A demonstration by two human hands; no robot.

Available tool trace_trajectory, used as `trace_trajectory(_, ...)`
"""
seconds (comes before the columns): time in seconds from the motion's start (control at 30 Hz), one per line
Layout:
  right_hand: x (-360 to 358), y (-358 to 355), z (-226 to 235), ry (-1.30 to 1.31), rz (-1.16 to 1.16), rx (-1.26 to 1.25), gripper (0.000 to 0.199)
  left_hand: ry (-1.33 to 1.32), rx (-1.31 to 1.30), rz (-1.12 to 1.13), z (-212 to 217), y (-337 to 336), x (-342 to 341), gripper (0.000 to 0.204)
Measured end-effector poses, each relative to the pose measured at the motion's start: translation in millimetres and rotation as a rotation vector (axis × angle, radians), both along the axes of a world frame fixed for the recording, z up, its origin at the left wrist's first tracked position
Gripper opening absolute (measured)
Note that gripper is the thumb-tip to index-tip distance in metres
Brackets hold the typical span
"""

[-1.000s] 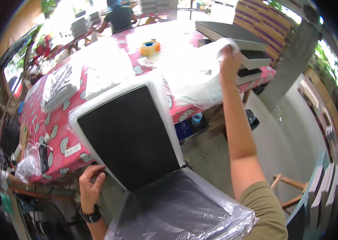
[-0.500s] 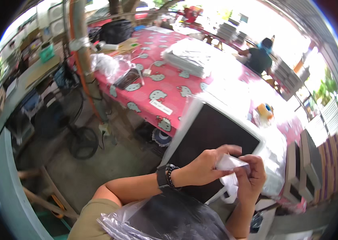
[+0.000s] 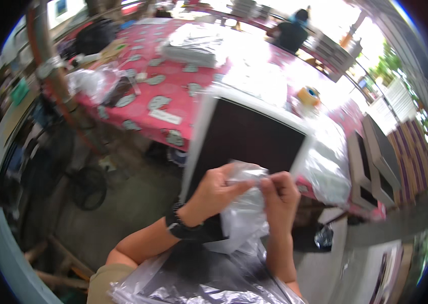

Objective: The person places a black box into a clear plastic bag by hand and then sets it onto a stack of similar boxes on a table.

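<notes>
The left hand (image 3: 215, 191) and right hand (image 3: 282, 198) are pinching close together, forearms (image 3: 143, 247) slanting from the near side.

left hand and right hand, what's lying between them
Crumpled, translucent white plastic film lies between the left hand and right hand, in the head view.

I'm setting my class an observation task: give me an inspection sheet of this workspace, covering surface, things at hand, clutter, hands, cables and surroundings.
Surface: pink patterned tablecloth.
Things at hand: crumpled translucent white plastic sheet; flat black rectangular panel with whitish border.
Clutter: yellow tape roll with blue core; crumpled clear plastic bag.
Hands: left hand and right hand both pinch the sheet.
Cables: none clear enough to confirm.
Surroundings: person in dark top; purple-and-tan striped stack.
</notes>
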State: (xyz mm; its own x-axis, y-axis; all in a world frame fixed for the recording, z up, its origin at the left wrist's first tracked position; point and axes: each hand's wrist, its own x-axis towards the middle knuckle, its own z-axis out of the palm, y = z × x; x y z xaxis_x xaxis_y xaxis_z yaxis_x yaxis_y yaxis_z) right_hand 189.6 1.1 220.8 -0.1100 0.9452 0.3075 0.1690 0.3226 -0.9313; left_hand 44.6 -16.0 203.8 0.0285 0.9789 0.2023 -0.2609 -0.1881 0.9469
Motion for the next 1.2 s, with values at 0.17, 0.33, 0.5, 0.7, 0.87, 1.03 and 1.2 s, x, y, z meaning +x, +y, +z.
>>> trace_trajectory(0.17, 11.1, 1.3, -5.3, 0.139, 0.036, -0.112, 0.013, -0.219, -0.152, -0.115, -8.6, 8.5, 11.4, 0.024)
trace_trajectory(0.33, 9.5, 3.9, -14.1, 0.179, 0.031, -0.082, 0.016, -0.287, -0.165, -0.083, -3.4, 7.1, 19.2, 0.020)
trace_trajectory(0.5, 13.0, 2.5, -14.1, 0.052, 0.050, -0.099, 0.017, -0.186, -0.171, -0.126, -16.0, 8.0, 10.9, 0.024)
trace_trajectory(0.7, 8.4, 1.0, -10.8, 0.163, 0.104, -0.040, 0.019, -0.320, -0.142, -0.077, -10.7, 8.9, 11.6, 0.024)
trace_trajectory(0.87, 9.5, 3.3, -17.3, -0.003, 0.047, 0.073, 0.017, -0.418, -0.192, -0.191, -10.7, 8.0, 10.2, 0.022)
trace_trajectory(1.03, 12.2, 6.9, -12.9, 0.232, 0.124, -0.066, 0.016, -0.755, -0.158, -0.406, -20.2, 12.8, 2.2, 0.022)
trace_trajectory(1.2, 23.9, 13.2, -13.7, 0.526, 0.531, -0.093, 0.015, -0.414, -0.009, -0.315, -16.7, 22.6, -12.0, 0.021)
